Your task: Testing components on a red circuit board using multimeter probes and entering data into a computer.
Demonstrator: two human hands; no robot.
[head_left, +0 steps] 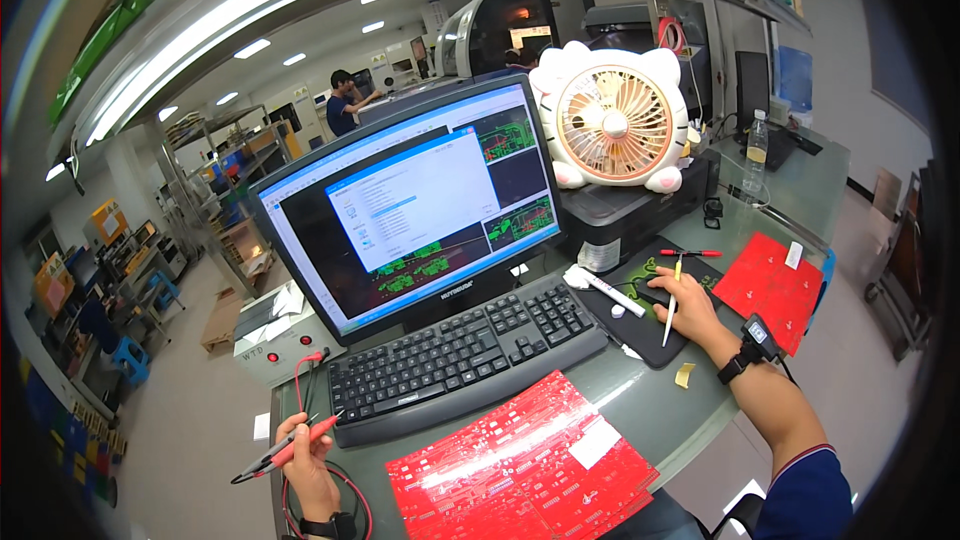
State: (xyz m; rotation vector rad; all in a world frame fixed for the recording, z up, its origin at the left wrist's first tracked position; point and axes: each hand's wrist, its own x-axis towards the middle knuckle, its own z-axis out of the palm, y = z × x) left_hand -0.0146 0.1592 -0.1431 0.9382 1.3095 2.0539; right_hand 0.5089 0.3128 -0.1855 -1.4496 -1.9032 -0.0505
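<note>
My left hand (310,480), at the lower left, is closed around a red test probe (308,440) and a dark test probe (268,460). Their tips point up toward the keyboard (450,365). On the dark mouse pad (645,340), my right hand (693,308) rests over a black computer mouse (654,297), mostly hidden under the fingers. A slender yellow-and-white pointed tool (671,315) sticks out between those fingers. Between my arms lies a large red circuit board panel (470,470) with a white label. The lit monitor (430,210) shows a dialog window over green board layouts.
A white marker (615,295) and a red pen (690,253) lie near the mouse. Another red board (765,290) is at the right. A cat-shaped fan (615,130) stands on a black machine. Left of the keyboard sits a pale box (280,345). Another person (343,105) stands far back.
</note>
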